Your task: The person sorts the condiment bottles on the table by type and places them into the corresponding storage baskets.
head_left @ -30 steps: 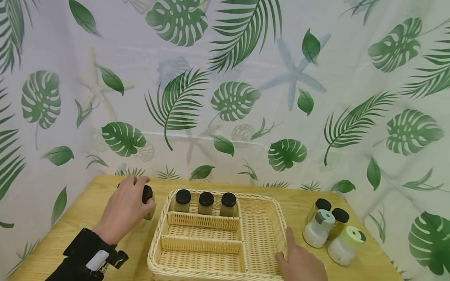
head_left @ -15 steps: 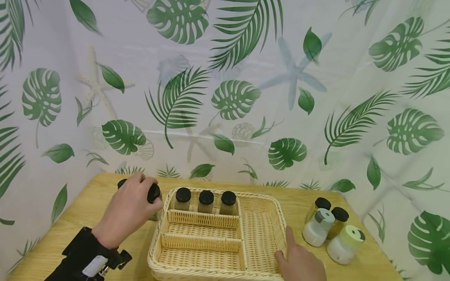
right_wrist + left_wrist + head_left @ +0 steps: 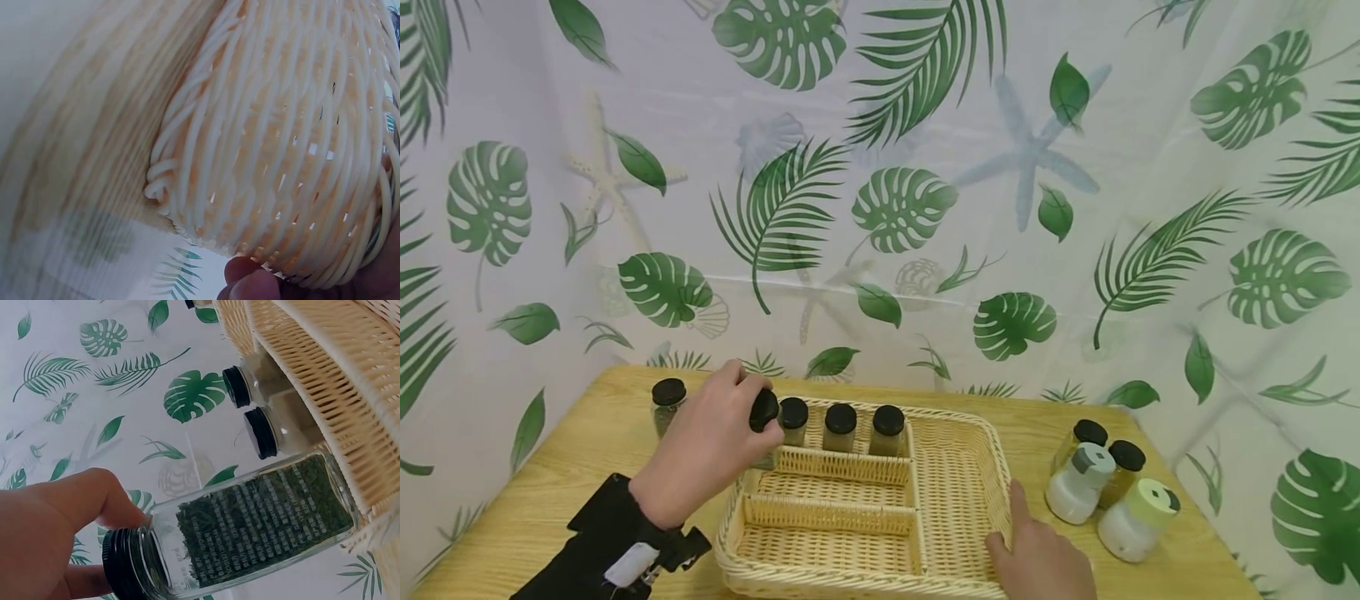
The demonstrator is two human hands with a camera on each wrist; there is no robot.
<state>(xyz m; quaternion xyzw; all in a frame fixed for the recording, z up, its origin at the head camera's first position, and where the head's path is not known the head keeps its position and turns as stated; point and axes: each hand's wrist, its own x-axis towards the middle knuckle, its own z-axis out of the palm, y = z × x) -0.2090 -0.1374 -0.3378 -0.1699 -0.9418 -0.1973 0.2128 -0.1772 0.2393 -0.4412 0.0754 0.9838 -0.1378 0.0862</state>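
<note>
My left hand [image 3: 711,437] pinches the black lid of a glass spice jar [image 3: 765,408] over the back left corner of the wicker basket [image 3: 842,523]. The left wrist view shows the jar [image 3: 265,522] tilted, filled with dried green herb and printed with white text; its base overlaps the basket edge. Three black-capped jars [image 3: 839,427] stand in a row in the basket's back left compartment. At the basket's right side, my right hand [image 3: 1047,558] grips the rim, thumb on the inner side. Its fingertips [image 3: 256,284] show against the woven wall.
Another black-capped jar [image 3: 667,400] stands on the wooden table [image 3: 572,467] behind my left hand. Right of the basket are two black-capped jars [image 3: 1126,467], a white shaker with a grey cap [image 3: 1078,487] and one with a yellow-green cap [image 3: 1135,525]. A leaf-print cloth [image 3: 910,275] hangs behind.
My left hand has carried the jar rightward from the table to the basket's back left corner. The jar behind it has come into view. My right hand stays on the rim.
</note>
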